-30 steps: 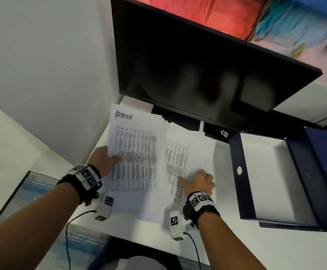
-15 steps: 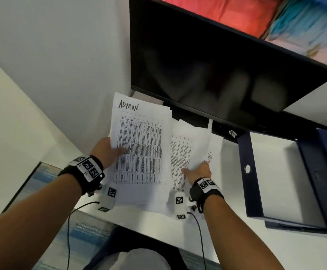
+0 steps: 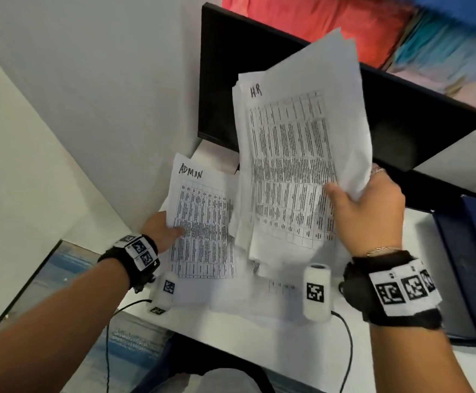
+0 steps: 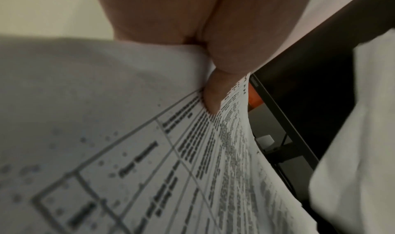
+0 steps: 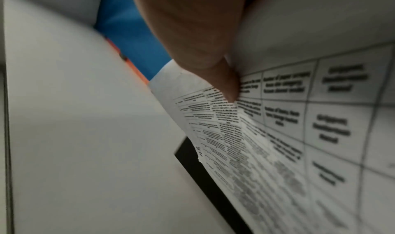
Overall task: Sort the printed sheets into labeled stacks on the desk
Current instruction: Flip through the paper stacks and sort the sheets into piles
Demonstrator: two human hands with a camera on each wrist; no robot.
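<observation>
Matt white paper sheets (image 3: 296, 165) (creased), glossy black monitor (image 3: 401, 131).

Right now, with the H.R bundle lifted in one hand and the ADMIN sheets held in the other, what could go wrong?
1. The right hand grips the fanned H.R bundle only at one lower corner; loose sheets may slip out.
2. Its lower edge hangs over the ADMIN sheets that the left hand pinches, so fallen pages could mix the stacks.
3. The raised bundle stands close to the monitor and may brush it.
</observation>
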